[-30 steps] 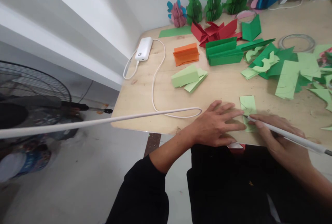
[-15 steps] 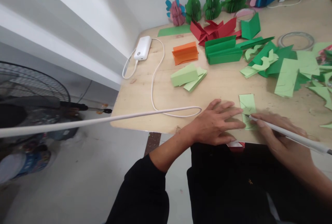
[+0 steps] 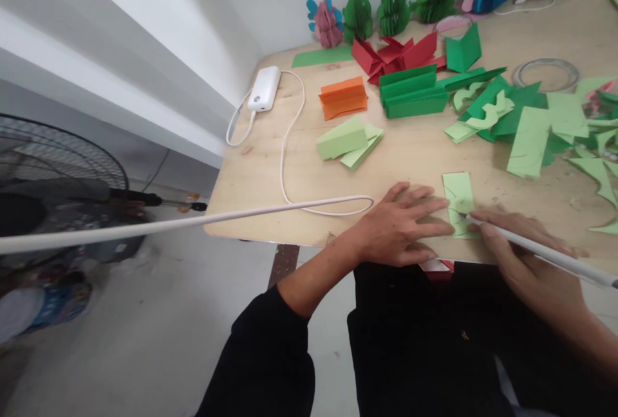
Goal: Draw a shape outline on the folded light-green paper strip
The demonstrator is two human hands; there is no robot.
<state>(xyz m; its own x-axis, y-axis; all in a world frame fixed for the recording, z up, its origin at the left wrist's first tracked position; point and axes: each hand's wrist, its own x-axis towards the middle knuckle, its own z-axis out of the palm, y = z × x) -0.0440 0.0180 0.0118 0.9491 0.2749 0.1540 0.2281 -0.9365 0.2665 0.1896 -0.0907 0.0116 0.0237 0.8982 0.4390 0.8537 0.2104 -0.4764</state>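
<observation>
A narrow light green paper strip (image 3: 459, 192) lies at the table's near edge with thin drawn lines on it. My right hand (image 3: 524, 250) grips a white pen (image 3: 541, 248), its tip on the lower half of the strip. Flat on the wood, my left hand (image 3: 403, 227) has its fingers spread, the fingertips at the strip's left border. Further back lie folded light green papers (image 3: 345, 139), an orange folded paper (image 3: 344, 98) and dark green folded papers (image 3: 416, 98).
A white power bank (image 3: 265, 87) with a white cable (image 3: 284, 147) sits at the table's left. Red folded papers (image 3: 396, 56), a tape roll (image 3: 545, 74) and green scraps (image 3: 599, 176) lie behind and right. Paper fruit shapes (image 3: 393, 11) line the wall. A black fan (image 3: 58, 159) stands left.
The view has shifted very slightly. The pen tip has moved a little on the strip, while my left hand stays in place.
</observation>
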